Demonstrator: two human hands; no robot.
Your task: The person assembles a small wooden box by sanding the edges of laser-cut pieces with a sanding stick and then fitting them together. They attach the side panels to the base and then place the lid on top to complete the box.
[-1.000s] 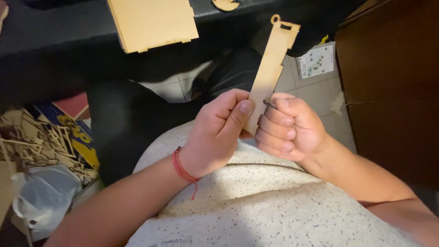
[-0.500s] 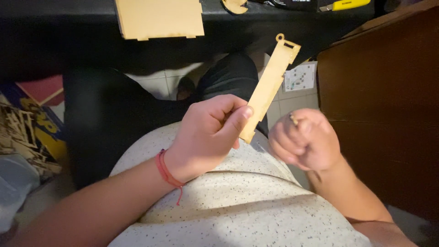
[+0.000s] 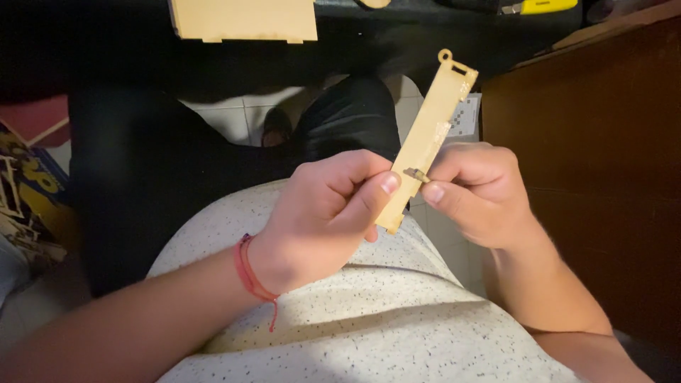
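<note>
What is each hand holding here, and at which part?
The left hand grips the long flat wooden strip by its lower end, thumb across its face. The right hand pinches a small dark piece against the strip's edge.

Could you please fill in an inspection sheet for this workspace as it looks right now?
Surface: dark tabletop along the top edge, in shadow.
Job's things: long flat wooden strip with a small ring at its upper end, held tilted; a small dark piece at its edge.
Clutter: flat wooden panel on the tabletop; yellow tool at the top edge; printed box at the left.
Grippers: left hand grips the strip's lower part; right hand pinches the small dark piece with its fingers.
Cables: nothing seen.
Surroundings: brown wooden cabinet at the right; pale tiled floor below; red wrist cord.
</note>
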